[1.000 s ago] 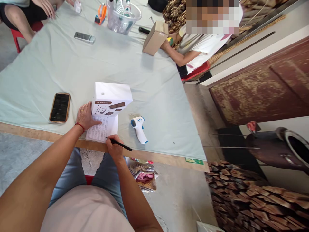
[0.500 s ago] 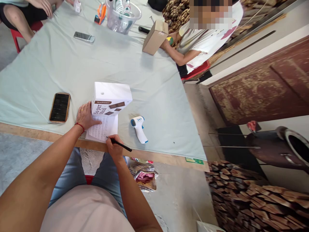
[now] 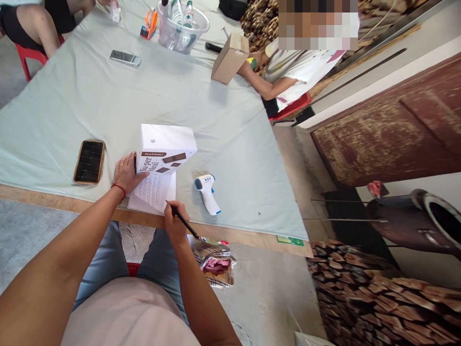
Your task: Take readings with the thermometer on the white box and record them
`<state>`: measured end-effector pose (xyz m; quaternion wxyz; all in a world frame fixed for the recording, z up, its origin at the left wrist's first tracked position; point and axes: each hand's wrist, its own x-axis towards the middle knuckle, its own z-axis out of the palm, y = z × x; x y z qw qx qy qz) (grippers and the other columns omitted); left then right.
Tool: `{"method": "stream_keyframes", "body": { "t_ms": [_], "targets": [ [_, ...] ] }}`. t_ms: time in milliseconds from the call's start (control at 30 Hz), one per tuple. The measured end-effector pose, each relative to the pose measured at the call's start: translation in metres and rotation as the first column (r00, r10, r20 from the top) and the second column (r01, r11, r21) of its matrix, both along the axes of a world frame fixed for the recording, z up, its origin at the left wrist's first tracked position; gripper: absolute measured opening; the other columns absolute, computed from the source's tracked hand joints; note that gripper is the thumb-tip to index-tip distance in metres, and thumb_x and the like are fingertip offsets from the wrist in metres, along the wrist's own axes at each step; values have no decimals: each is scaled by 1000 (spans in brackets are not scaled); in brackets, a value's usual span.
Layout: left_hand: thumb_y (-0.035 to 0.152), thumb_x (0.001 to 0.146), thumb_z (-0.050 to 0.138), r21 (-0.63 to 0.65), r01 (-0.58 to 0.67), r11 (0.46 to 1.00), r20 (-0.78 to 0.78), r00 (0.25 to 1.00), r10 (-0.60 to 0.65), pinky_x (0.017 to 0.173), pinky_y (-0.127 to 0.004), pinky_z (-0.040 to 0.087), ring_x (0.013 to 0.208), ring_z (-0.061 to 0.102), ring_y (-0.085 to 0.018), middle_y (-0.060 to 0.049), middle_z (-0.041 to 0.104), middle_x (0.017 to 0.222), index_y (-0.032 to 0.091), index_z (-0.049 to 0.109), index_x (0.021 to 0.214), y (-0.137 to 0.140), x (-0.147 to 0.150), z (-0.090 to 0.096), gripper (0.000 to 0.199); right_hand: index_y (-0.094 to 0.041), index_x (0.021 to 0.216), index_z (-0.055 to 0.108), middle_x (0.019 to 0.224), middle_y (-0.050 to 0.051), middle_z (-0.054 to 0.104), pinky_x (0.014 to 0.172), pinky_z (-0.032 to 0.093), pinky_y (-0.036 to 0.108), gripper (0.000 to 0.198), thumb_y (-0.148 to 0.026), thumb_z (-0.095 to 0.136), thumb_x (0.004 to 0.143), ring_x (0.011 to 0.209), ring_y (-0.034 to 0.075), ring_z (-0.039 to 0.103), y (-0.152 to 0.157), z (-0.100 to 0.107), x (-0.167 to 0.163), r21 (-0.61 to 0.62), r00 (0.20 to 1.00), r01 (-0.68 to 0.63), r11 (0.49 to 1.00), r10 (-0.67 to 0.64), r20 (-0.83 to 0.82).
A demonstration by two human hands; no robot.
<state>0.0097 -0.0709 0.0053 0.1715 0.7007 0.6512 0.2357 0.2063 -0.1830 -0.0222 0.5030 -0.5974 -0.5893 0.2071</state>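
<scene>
My right hand (image 3: 175, 222) grips a black pen (image 3: 185, 221) at the lower right corner of a sheet of paper (image 3: 158, 192) covered in rows of handwriting. The pen's tip is on or just over the paper; I cannot tell which. Spread against the paper's left side, my left hand (image 3: 126, 173) has its thumb across the sheet and its fingers beside a white box (image 3: 167, 139) printed "Super Meal". That box stands at the paper's far edge. To the right lies a white and blue infrared thermometer (image 3: 207, 192). A phone in an orange case (image 3: 89, 162) rests left of my left hand.
A grey-green cloth (image 3: 245, 168) covers the table. Farther off are a silver phone (image 3: 126, 58), an orange tape dispenser (image 3: 149, 23), a clear tub (image 3: 201, 24) of bottles and a cardboard box (image 3: 230, 57). A co-worker (image 3: 284, 77) sits at the right, another person (image 3: 39, 24) at the far left.
My right hand and the pen have shifted slightly right, and the pen points more steeply down. My left thumb has moved slightly up toward the white box.
</scene>
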Motion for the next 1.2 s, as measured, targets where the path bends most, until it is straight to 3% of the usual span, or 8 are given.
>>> {"method": "stream_keyframes", "body": {
  "t_ms": [133, 400, 567, 667, 800, 933, 1067, 1200],
  "targets": [
    [55, 85, 56, 24, 5, 1000, 24, 1000, -6, 113, -48, 30, 129, 45, -32, -16, 54, 135, 14, 37, 143, 1, -2, -3, 74, -19, 111, 63, 103, 9, 64, 91, 50, 39, 29, -23, 42, 92, 100, 21, 59, 20, 2, 24, 60, 979, -53, 997, 40, 200],
    [45, 96, 35, 111, -54, 992, 104, 994, 42, 98, -46, 41, 105, 56, -29, -12, 64, 105, 18, 54, 121, 1, -11, -2, 42, -15, 130, 59, 114, 17, 61, 94, 47, 44, 53, -9, 37, 81, 109, 26, 55, 61, -9, 43, 4, 875, -23, 1000, 18, 484],
    [44, 96, 32, 134, -63, 989, 95, 994, 50, 94, -45, 42, 98, 57, -28, -12, 64, 97, 18, 57, 110, 1, -14, -4, 39, -15, 128, 58, 129, 22, 53, 99, 38, 56, 48, -27, 51, 83, 121, 36, 48, 56, -2, 65, 39, 774, 398, 917, -358, 522],
    [44, 96, 32, 136, -72, 988, 86, 994, 60, 93, -45, 43, 96, 57, -29, -12, 65, 96, 18, 58, 109, 0, -13, -5, 39, -12, 126, 58, 121, 25, 57, 94, 40, 56, 51, -35, 58, 81, 115, 40, 53, 57, -1, 89, -157, 737, 491, 857, -312, 599],
    [44, 96, 34, 119, -88, 989, 79, 994, 78, 94, -45, 43, 97, 58, -29, -10, 65, 96, 20, 58, 111, -2, -13, -6, 37, -13, 111, 64, 98, 19, 65, 80, 46, 44, 39, -34, 58, 78, 95, 34, 61, 60, 4, 99, -328, 851, 383, 864, -191, 489],
    [45, 97, 34, 133, -76, 988, 98, 993, 63, 95, -45, 43, 99, 59, -28, -10, 66, 99, 21, 57, 114, -3, -14, -7, 38, -18, 94, 65, 73, 4, 63, 62, 47, 33, 34, -47, 54, 80, 67, 22, 57, 54, 17, 61, -307, 991, 123, 944, -133, -12],
    [45, 97, 34, 137, -78, 988, 99, 993, 65, 96, -44, 43, 100, 59, -28, -11, 66, 100, 20, 57, 115, -2, -16, -9, 39, -20, 77, 61, 59, -2, 55, 53, 43, 26, 33, -52, 55, 80, 55, 15, 48, 52, 33, 3, -273, 951, -172, 947, 87, -296],
    [46, 96, 34, 144, -77, 987, 94, 994, 64, 95, -46, 43, 101, 59, -29, -12, 66, 102, 19, 57, 115, -1, -16, -11, 40, -21, 74, 59, 54, -4, 51, 46, 39, 24, 30, -49, 54, 84, 48, 13, 45, 57, 39, -31, -170, 945, -234, 957, 183, -269]
  ]
}}
